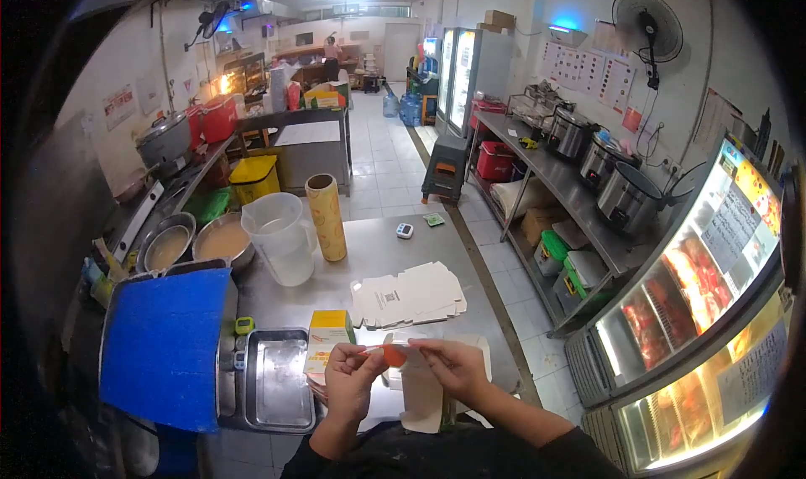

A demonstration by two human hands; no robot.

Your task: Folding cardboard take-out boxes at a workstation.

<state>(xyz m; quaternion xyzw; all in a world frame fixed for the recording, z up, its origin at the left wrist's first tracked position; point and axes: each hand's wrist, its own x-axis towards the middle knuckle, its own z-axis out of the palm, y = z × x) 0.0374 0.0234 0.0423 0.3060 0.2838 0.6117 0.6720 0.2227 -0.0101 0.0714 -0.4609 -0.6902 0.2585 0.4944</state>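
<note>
My left hand (350, 378) pinches the left end of a small orange-red item (394, 355), whose exact kind I cannot tell. Thin pale material extends from it toward my right hand (454, 367), where the fingertips pinch the other end. Both hands are above the front edge of a steel table. Beneath them lie white cardboard pieces (420, 403), partly covered by my hands. A yellow and white printed carton (329, 328) stands just beyond my left hand. Farther back rests a stack of flat white carton blanks (408, 295) bearing print.
On the steel table (371, 240) stand a translucent measuring jug (279, 240), a cling-film roll (326, 217) and a white timer (404, 230). At left are a metal tray (280, 378) and a blue-covered container (165, 347). A lit display fridge (692, 265) stands at right; another person (331, 58) is far back.
</note>
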